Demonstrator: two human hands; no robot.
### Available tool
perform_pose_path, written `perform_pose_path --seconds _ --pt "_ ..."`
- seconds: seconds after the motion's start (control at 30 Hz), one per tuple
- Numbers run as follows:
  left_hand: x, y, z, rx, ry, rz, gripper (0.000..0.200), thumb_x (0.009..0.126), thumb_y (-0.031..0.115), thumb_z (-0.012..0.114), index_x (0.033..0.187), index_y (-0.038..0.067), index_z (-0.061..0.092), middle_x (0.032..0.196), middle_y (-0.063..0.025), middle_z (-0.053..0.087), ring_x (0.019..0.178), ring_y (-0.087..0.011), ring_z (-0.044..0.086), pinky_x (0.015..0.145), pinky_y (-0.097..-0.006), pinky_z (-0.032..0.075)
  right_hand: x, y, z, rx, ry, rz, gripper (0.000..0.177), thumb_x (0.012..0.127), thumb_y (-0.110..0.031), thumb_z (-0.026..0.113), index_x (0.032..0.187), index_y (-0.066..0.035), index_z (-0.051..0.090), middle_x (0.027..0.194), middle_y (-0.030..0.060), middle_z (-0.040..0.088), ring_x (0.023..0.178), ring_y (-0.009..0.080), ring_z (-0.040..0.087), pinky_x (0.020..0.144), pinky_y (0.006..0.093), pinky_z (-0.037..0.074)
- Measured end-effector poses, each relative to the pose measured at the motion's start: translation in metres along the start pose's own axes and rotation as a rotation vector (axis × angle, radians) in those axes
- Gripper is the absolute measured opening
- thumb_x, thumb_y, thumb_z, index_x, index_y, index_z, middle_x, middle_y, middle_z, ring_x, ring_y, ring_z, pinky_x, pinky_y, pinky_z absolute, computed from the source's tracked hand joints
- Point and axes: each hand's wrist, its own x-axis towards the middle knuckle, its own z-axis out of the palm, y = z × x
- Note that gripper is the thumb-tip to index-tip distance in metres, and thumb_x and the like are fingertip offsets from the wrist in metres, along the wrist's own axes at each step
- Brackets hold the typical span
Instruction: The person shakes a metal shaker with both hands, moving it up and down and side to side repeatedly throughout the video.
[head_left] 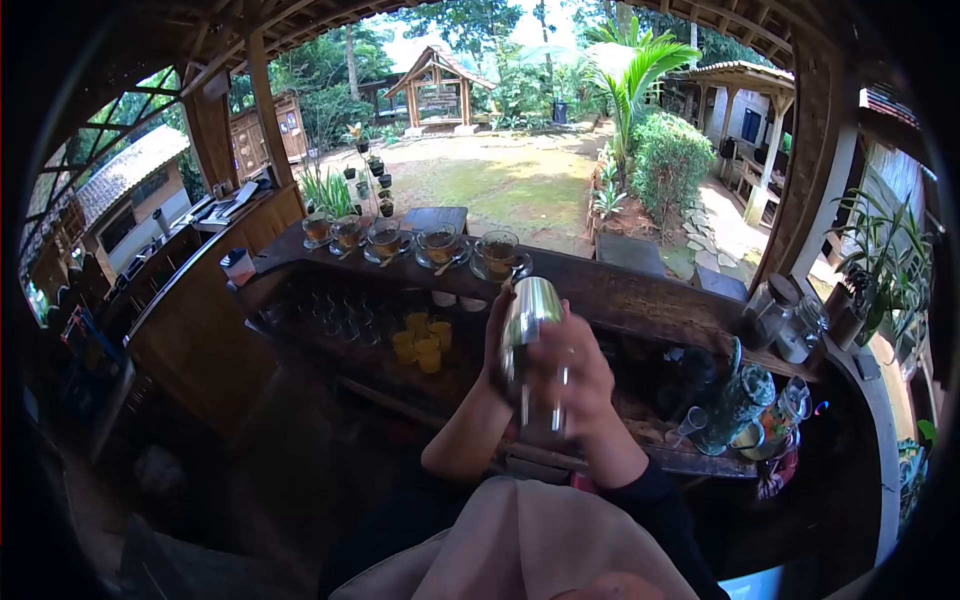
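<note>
A shiny metal cocktail shaker (536,300) is held up in front of my chest, tilted, between both hands. My left hand (496,340) wraps its left side, with most of the fingers hidden behind it. Across the front and right side, my right hand (578,368) closes round the shaker, its fingers smeared by motion. Just beyond the shaker, a glass cup on a saucer (497,254) stands on the wooden ledge (640,292). Several similar cups with brownish contents, such as this glass cup (438,243), line up to its left, with small spoons beside some of them.
On the lower counter are several yellow cups (427,350) and upturned clear glasses (345,322). A mottled green pitcher (740,408) and a small glass (688,425) stand at right. Glass jars (790,325) sit at the ledge's right end; a lidded container (238,266) is at left.
</note>
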Motion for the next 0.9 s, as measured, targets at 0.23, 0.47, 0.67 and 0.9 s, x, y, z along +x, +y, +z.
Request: perform_pose_path --seconds 0.23,0.47,0.67,0.9 --pt "0.025 -0.023 0.025 0.242 0.264 0.098 0.060 0.085 0.051 0.055 0.126 0.008 0.044 0.119 -0.0195 0.052 0.104 -0.0337 0.057 0.086 -0.0468 0.050 0.033 -0.055 -0.030 -0.201 -0.105 -0.171 0.031 0.078 -0.025 0.064 0.104 -0.007 0.063 0.114 0.0141 0.059 0.111 0.0288 0.055 0.096 0.0466 0.039" --pt "0.013 0.010 -0.016 0.068 0.071 0.039 0.061 0.086 0.058 0.046 0.116 0.005 0.052 0.111 -0.0163 0.060 0.097 -0.0291 0.062 0.086 -0.0411 0.052 0.003 0.008 -0.007 -0.128 -0.022 -0.036 0.046 0.078 -0.037 0.067 0.109 -0.003 0.061 0.112 0.0184 0.059 0.107 0.0296 0.057 0.092 0.0454 0.042" --pt "-0.019 0.040 0.064 0.125 0.295 0.091 0.056 0.087 0.051 0.049 0.118 0.004 0.052 0.106 -0.0183 0.061 0.095 -0.0285 0.063 0.085 -0.0408 0.053 0.054 -0.011 0.053 -0.153 -0.037 0.076 0.026 0.072 -0.017 0.070 0.097 -0.012 0.066 0.107 0.0077 0.064 0.106 0.0240 0.059 0.090 0.0442 0.044" --pt "-0.078 0.121 0.109 0.460 0.149 0.182 0.059 0.087 0.050 0.053 0.124 0.005 0.043 0.110 -0.0145 0.055 0.105 -0.0309 0.057 0.086 -0.0402 0.052 0.052 0.035 0.145 -0.101 -0.160 -0.265 0.017 0.078 -0.026 0.061 0.094 -0.022 0.063 0.105 0.0003 0.064 0.105 0.0260 0.060 0.093 0.0481 0.039"
